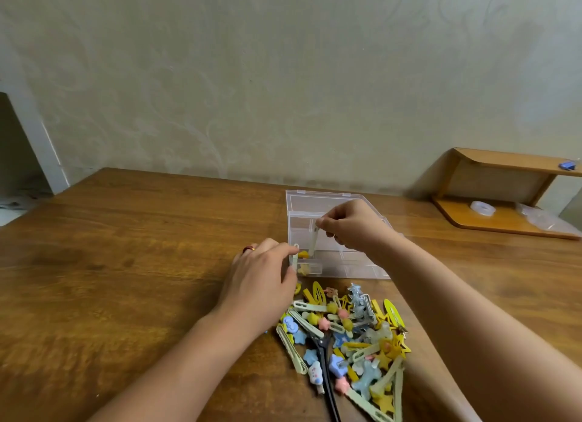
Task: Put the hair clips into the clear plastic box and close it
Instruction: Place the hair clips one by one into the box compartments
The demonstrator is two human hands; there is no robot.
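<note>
The box stands on the table, its lid swung open and lying behind it, toward the wall. All positions below are given relative to the box.

Right hand: positioned above the box opening. Thumb and forefinger are pinched together on a pale green clip, which hangs upright with its lower end inside the box, in the left part. The remaining fingers are curled.

Left hand: placed against the left front corner of the box. The fingertips touch the corner wall at a second pale clip, which stands upright at that corner. Whether the fingers actually grip this clip or only rest on the box cannot be determined. A red ring sits on one finger.

Box contents: one yellow piece is visible through the clear wall near the left front corner. Internal dividers are visible in the right part.

Clip pile: lies on the table directly in front of the box, between the two forearms. It contains yellow, pale green, blue and pink clips, some with star shapes. A black clip lies through the pile, pointing toward the camera.

Shelf: a small wooden unit stands to the right of the box, well apart, against the wall. A tape roll rests on its lower board.
</note>
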